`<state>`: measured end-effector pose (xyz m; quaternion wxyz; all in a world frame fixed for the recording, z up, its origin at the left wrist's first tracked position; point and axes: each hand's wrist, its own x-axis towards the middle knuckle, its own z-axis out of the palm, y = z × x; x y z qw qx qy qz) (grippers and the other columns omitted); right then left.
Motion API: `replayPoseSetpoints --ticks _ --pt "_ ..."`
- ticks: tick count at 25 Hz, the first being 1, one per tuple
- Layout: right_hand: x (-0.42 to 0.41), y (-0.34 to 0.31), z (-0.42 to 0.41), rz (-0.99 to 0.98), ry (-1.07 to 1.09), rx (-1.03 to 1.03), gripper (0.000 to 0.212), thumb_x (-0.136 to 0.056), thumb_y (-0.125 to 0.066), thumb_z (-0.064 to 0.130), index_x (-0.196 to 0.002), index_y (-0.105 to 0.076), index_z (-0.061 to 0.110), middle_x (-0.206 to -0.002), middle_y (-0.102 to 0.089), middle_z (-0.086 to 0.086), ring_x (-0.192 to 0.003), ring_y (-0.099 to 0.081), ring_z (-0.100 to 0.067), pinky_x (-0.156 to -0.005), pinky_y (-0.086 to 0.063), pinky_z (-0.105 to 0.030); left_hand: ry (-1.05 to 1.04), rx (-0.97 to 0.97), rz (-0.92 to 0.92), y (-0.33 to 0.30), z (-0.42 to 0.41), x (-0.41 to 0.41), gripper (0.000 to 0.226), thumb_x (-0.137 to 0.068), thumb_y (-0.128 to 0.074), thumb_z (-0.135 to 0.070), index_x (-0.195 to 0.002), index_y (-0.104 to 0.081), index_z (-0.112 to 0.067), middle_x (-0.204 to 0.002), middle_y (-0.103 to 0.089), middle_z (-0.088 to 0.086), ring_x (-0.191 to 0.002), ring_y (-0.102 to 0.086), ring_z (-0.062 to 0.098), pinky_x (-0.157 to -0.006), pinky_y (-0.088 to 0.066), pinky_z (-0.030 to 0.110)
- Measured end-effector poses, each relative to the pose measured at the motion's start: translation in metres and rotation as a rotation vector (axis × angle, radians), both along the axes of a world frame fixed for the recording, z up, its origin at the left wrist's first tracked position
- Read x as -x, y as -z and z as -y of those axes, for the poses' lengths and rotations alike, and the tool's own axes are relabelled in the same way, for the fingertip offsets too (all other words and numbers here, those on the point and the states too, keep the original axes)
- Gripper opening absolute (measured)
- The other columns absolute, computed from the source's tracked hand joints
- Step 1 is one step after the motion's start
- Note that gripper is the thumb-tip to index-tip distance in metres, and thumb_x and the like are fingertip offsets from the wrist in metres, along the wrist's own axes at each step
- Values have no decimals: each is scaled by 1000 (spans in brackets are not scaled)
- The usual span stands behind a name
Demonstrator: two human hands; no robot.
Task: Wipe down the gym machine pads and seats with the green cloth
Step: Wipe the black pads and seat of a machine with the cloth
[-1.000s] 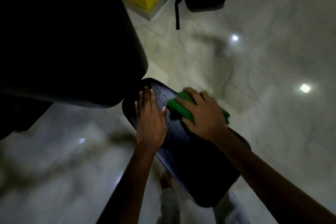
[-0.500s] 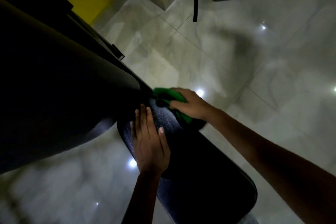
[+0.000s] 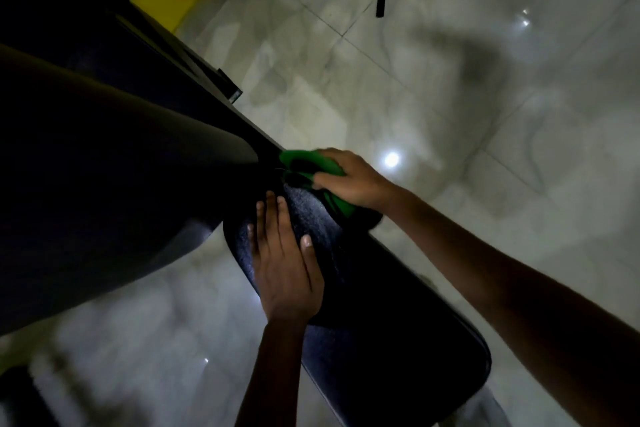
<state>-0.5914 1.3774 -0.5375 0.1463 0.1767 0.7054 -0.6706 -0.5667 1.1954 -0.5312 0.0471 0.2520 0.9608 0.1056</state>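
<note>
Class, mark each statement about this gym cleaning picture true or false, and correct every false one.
1. The right hand holds the green cloth. True.
2. The left hand lies flat on the black seat. True.
3. The cloth is at the seat's near end, close to the person. False: it is at the far end, beside the large dark pad.
4. The floor is covered in red carpet. False: it is pale glossy tile.
5. The left hand holds a spray bottle. False: it holds nothing.

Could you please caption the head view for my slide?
Right hand wipes seat pad with green cloth; left hand rests flat.
</note>
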Motion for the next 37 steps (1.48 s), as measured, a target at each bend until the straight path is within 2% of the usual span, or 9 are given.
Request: replayPoseSetpoints --ticks 7,9,13,18,22,24,28,34,37 --pt "-110 -2 -26 42 -12 84 24 -72 -58 19 -94 -64 14 -71 -64 4 -63 -57 -7 -60 -43 -24 -7 -7 -14 1 0 -1 59 -95 -23 -30 -149 -21 -4 -157 -18 10 -147 -8 20 -120 -2 36" --pt "-119 0 -30 75 -41 53 30 -71 -59 20 -99 -64 11 -80 -65 -9 -70 -59 -15 -63 -44 -28 -8 -13 -10 3 2 0 60 -95 -23 -30 -149 -21 -4 -158 -17 10 -147 -8 22 -120 -3 38" --pt "-50 -5 -4 18 46 56 30 -86 -60 9 -115 -62 14 -96 -61 -6 -90 -60 -21 -84 -49 -36 22 -29 -27 3 3 1 60 -96 -23 -30 -148 -23 -1 -156 -21 13 -145 -14 27 -119 -6 40" --pt "-124 -11 -21 80 22 1 7 -81 -59 21 -85 -64 18 -75 -65 9 -68 -60 -3 -66 -47 -19 54 -50 -30 3 7 2 59 -96 -23 -30 -148 -22 -1 -156 -20 15 -144 -16 29 -118 -8 42" --pt "-198 -23 -32 416 -28 -47 25 -89 -60 12 -108 -53 26 -117 -59 -2 -104 -57 -17 -82 -45 -21 61 -56 -17 3 8 0 59 -96 -22 -31 -148 -22 0 -155 -22 17 -143 -18 32 -117 -8 44" --pt "-173 -26 -22 274 58 -52 24 -88 -61 10 -100 -58 30 -108 -66 1 -100 -61 -14 -83 -46 -21 69 -50 -13 3 9 1 60 -96 -23 -32 -147 -22 0 -154 -23 18 -143 -18 33 -116 -9 45" --pt "-118 -27 1 143 177 19 13 -70 -57 18 -79 -67 20 -61 -62 10 -59 -55 -8 -55 -43 -20 107 -47 -24 7 12 0 61 -96 -26 -33 -147 -24 1 -154 -23 19 -142 -19 35 -115 -12 48" --pt "-224 -37 -5 364 298 -74 24 -81 -63 15 -101 -63 28 -96 -67 -1 -94 -63 -23 -84 -53 -33 148 -41 -19 10 12 -1 66 -96 -25 -42 -148 -23 -1 -154 -21 21 -142 -18 40 -114 -9 52" --pt "-209 -29 1 326 327 -128 37 -84 -61 20 -121 -60 23 -115 -63 -6 -102 -61 -24 -89 -52 -35 432 2 -21 6 16 -3 64 -96 -25 -40 -148 -23 -2 -155 -21 19 -144 -15 35 -115 -4 52"
